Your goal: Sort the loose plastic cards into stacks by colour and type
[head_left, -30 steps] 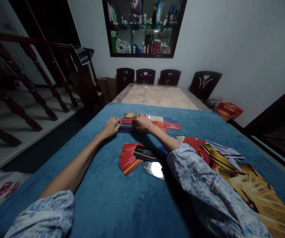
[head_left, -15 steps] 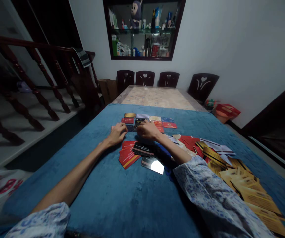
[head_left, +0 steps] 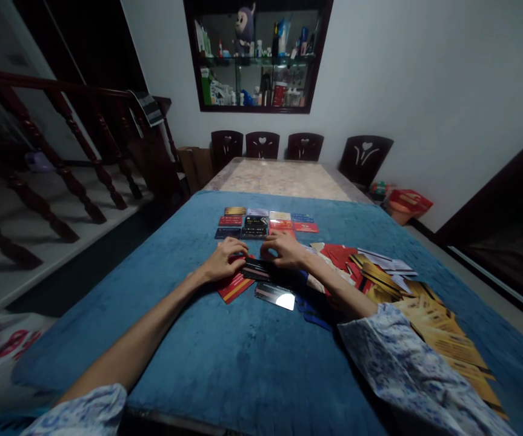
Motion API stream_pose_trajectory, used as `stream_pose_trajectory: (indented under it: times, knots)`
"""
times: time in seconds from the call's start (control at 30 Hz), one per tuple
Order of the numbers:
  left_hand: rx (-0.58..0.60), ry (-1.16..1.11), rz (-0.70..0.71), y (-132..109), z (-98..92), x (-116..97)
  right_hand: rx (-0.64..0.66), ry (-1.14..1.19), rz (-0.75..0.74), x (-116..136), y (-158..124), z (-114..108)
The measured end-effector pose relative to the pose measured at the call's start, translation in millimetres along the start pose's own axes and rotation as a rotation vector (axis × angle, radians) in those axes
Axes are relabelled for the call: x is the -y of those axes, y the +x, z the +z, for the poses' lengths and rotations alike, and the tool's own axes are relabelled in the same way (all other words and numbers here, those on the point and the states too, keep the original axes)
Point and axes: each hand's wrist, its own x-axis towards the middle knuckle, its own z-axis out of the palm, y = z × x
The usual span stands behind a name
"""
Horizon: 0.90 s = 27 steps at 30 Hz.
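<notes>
My left hand [head_left: 225, 260] rests over a fan of red cards [head_left: 234, 286], fingers curved and apart, its thumb by the left end of a black card [head_left: 257, 270]. At that card's far right side my right hand [head_left: 285, 249] has its fingers pinched together on it; the fingertips partly hide the contact. Just nearer to me lies a dark silver card [head_left: 276, 296] with a bright reflection. Beyond both hands, cards lie in neat rows, among them a dark blue card [head_left: 227, 233], a black card [head_left: 256, 221] and a red card [head_left: 305, 227].
Loose gold cards [head_left: 447, 333], red cards [head_left: 337, 254] and white cards [head_left: 382, 259] spread along the right side. Blue cards [head_left: 313, 313] lie under my right forearm. A blue cloth [head_left: 197, 363] covers the near table; chairs [head_left: 262, 145] stand at its far end.
Both hands have drawn back toward me from the card rows to the nearer black and red cards. The front row's cards now show. The view has shifted slightly.
</notes>
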Motion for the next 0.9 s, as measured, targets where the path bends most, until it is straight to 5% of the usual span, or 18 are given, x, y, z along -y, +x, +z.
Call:
stream_pose_trajectory:
  times: [0.3, 0.9]
  knots:
    - [0.168, -0.021, 0.068, -5, -2.8, -9, 0.030, 0.086, -0.112, 0, -13, 2]
    - [0.156, 0.021, 0.176, -11, -3.0, 1, 0.042, 0.118, -0.214, -5, -16, 16]
